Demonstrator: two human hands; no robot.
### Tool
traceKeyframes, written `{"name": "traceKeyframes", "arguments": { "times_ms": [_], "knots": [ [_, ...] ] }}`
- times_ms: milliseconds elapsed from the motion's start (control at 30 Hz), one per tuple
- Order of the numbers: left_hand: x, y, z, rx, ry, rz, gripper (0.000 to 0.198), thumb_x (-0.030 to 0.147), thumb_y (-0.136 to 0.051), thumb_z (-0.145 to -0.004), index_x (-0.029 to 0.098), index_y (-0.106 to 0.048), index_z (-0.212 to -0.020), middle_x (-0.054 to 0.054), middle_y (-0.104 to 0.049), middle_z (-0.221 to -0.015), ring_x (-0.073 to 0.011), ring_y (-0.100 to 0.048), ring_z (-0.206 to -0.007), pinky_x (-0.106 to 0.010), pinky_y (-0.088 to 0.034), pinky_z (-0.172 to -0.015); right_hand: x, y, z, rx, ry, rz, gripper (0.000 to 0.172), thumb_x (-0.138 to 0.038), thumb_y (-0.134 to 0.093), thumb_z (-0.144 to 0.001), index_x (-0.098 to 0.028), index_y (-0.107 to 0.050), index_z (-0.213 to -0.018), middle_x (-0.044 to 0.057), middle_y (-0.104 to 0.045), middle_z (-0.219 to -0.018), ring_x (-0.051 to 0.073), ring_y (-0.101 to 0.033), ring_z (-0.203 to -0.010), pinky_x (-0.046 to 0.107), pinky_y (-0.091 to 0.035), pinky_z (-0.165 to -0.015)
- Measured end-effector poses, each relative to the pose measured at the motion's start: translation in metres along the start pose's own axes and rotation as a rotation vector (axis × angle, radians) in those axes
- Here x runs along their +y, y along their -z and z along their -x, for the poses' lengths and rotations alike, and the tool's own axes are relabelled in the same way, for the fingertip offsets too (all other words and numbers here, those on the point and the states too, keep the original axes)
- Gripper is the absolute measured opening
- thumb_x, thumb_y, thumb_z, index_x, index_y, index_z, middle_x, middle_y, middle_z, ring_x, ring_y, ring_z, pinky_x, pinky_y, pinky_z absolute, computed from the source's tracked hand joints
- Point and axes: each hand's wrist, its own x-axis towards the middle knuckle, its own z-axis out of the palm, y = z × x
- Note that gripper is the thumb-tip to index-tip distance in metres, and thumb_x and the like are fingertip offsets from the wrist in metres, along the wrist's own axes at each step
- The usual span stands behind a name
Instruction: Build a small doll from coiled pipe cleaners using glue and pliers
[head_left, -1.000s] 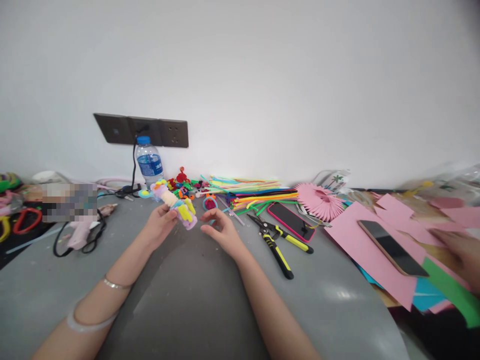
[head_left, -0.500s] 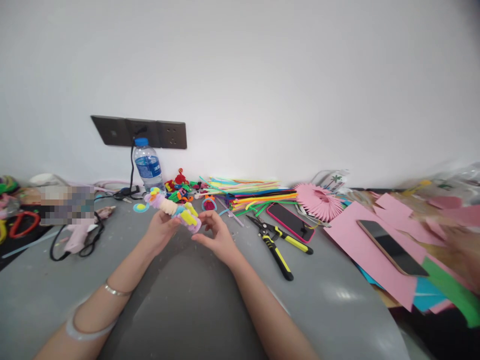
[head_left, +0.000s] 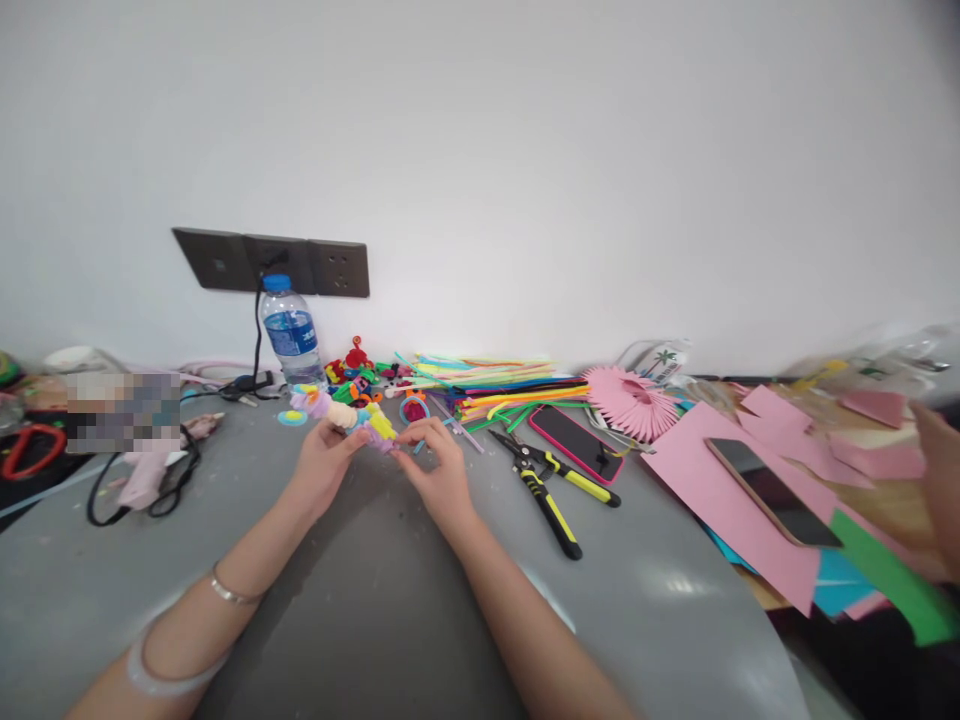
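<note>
A small pipe-cleaner figure (head_left: 343,414) in purple, cream, blue and yellow is held over the grey table, tilted with its upper end to the left. My left hand (head_left: 328,465) is closed round its middle from below, the thumb against the yellow part. At the lower right end, the thumb and fingertips of my right hand (head_left: 436,468) pinch the purple edge. Just left of the figure lies a flat blue and yellow coil (head_left: 292,417). Beyond my right hand is a light blue ring (head_left: 415,409) with a dark red piece inside.
Pipe cleaners (head_left: 517,392) lie in a bundle along the wall. Pliers (head_left: 541,480) with yellow-black handles and a pink-edged phone (head_left: 576,443) lie to the right. A water bottle (head_left: 291,335) and a pink glue gun (head_left: 144,478) stand left. Another person's hand (head_left: 941,480) is at far right.
My right fingers have closed onto the figure's lower right end, where they were apart before. The figure is slightly lower. At far right, the other person's hand has moved.
</note>
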Motion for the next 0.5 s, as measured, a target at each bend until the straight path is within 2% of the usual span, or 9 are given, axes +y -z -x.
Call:
{"name": "traceKeyframes", "arguments": {
  "times_ms": [133, 233, 300, 400, 500],
  "knots": [
    [-0.001, 0.002, 0.0, 0.036, -0.051, -0.086, 0.043, 0.035, -0.09, -0.05, 0.016, -0.067, -0.081, -0.004, -0.073, -0.084, -0.0214, -0.067, -0.085, -0.037, -0.052, -0.085, 0.0, 0.0, 0.0, -0.005, 0.024, 0.005, 0.006, -0.018, -0.064, -0.082, -0.023, -0.064, -0.079, 0.005, -0.063, -0.087, 0.021, -0.06, -0.089, 0.034, -0.046, -0.083],
    [-0.001, 0.007, -0.002, 0.113, -0.151, -0.174, 0.044, 0.034, -0.09, -0.049, 0.018, -0.068, -0.083, -0.004, -0.074, -0.091, -0.0239, -0.066, -0.095, -0.04, -0.05, -0.093, 0.003, 0.0, 0.001, 0.028, 0.013, 0.035, 0.007, -0.021, -0.066, -0.081, -0.023, -0.06, -0.079, 0.005, -0.063, -0.086, 0.022, -0.06, -0.089, 0.036, -0.045, -0.084],
    [0.001, 0.009, -0.003, 0.138, -0.222, -0.232, 0.045, 0.034, -0.09, -0.05, 0.02, -0.069, -0.087, -0.005, -0.074, -0.098, -0.0259, -0.065, -0.103, -0.043, -0.048, -0.099, 0.006, -0.001, 0.002, 0.053, -0.015, 0.046, 0.013, -0.026, -0.069, -0.079, -0.022, -0.057, -0.084, 0.005, -0.063, -0.088, 0.022, -0.059, -0.088, 0.036, -0.044, -0.084],
    [0.004, 0.01, -0.002, 0.048, -0.267, -0.287, 0.047, 0.036, -0.088, -0.055, 0.019, -0.07, -0.095, -0.008, -0.072, -0.109, -0.029, -0.061, -0.113, -0.044, -0.046, -0.102, 0.009, -0.002, 0.004, 0.013, -0.06, 0.068, 0.031, -0.031, -0.075, -0.074, -0.022, -0.057, -0.097, 0.006, -0.063, -0.098, 0.022, -0.059, -0.09, 0.037, -0.044, -0.085],
    [0.006, 0.007, 0.0, -0.019, -0.272, -0.299, 0.051, 0.038, -0.087, -0.057, 0.018, -0.07, -0.101, -0.011, -0.068, -0.119, -0.0314, -0.055, -0.122, -0.043, -0.045, -0.103, 0.01, -0.003, 0.005, -0.037, -0.08, 0.111, 0.032, -0.03, -0.075, -0.073, -0.022, -0.058, -0.099, 0.006, -0.065, -0.1, 0.023, -0.059, -0.092, 0.037, -0.043, -0.087]
  ]
}}
